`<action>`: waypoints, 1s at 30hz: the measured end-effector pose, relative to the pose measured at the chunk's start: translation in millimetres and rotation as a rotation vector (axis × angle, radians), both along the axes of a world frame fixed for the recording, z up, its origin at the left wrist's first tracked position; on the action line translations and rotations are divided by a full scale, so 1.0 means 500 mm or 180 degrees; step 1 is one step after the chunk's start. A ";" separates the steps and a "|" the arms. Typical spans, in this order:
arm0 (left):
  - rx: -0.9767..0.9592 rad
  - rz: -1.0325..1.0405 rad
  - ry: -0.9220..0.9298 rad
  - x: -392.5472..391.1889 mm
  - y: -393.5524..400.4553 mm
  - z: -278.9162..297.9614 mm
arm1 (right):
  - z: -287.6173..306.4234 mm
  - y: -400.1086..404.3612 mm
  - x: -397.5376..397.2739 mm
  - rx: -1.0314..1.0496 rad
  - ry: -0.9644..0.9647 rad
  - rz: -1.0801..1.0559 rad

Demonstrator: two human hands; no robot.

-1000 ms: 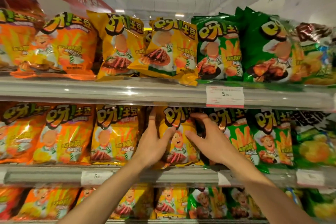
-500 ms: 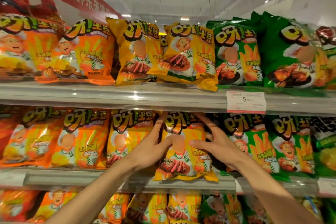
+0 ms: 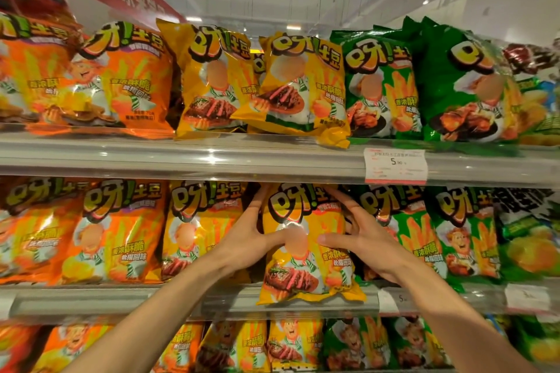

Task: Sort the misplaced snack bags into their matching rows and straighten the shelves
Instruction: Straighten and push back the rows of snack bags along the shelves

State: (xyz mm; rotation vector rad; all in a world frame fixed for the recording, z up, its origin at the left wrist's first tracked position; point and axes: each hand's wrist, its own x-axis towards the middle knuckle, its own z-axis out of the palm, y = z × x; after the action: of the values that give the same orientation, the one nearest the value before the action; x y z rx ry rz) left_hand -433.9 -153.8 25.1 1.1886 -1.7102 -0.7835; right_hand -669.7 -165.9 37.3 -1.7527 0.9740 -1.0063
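Note:
A yellow snack bag [image 3: 306, 269] with a steak picture stands at the front of the middle shelf [image 3: 121, 301], its bottom edge hanging over the shelf lip. My left hand [image 3: 248, 239] grips its left side, thumb across the front and fingers behind the top corner. My right hand [image 3: 360, 239] grips its right side the same way, thumb on the front, fingers curled behind. Another yellow bag [image 3: 200, 230] stands to its left, green bags [image 3: 424, 239] to its right.
The top shelf [image 3: 212, 157] holds orange bags [image 3: 121, 82], two tilted yellow bags [image 3: 303, 88] and green bags [image 3: 466, 85]. A price tag [image 3: 395, 165] hangs on its rail. Orange bags [image 3: 115, 233] fill the middle shelf's left. More bags line the bottom row.
Both hands have pulled the yellow bag forward and down to the shelf's front edge. My view has tilted up a little, so the shelves sit lower in frame.

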 end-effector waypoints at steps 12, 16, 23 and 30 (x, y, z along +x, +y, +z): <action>-0.2005 0.1927 -0.2384 0.160 0.027 -0.072 | -0.028 -0.037 0.075 -0.0555 0.0390 -0.0614; -0.1611 0.1942 -0.2793 0.179 0.010 -0.093 | -0.031 -0.022 0.094 -0.0854 0.1339 -0.1004; -0.1603 0.1822 -0.2863 0.173 -0.002 -0.102 | -0.073 0.000 0.187 -0.2498 0.2822 -0.1805; -0.1616 0.1806 -0.2861 0.174 -0.007 -0.107 | -0.092 -0.012 0.221 -0.2597 0.3186 -0.1968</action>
State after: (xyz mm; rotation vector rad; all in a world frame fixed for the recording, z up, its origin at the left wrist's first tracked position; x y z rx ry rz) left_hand -346.9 -157.4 -28.4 1.6419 -1.9037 0.6018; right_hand -559.4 -171.9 -8.7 -2.8440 2.0099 -0.9309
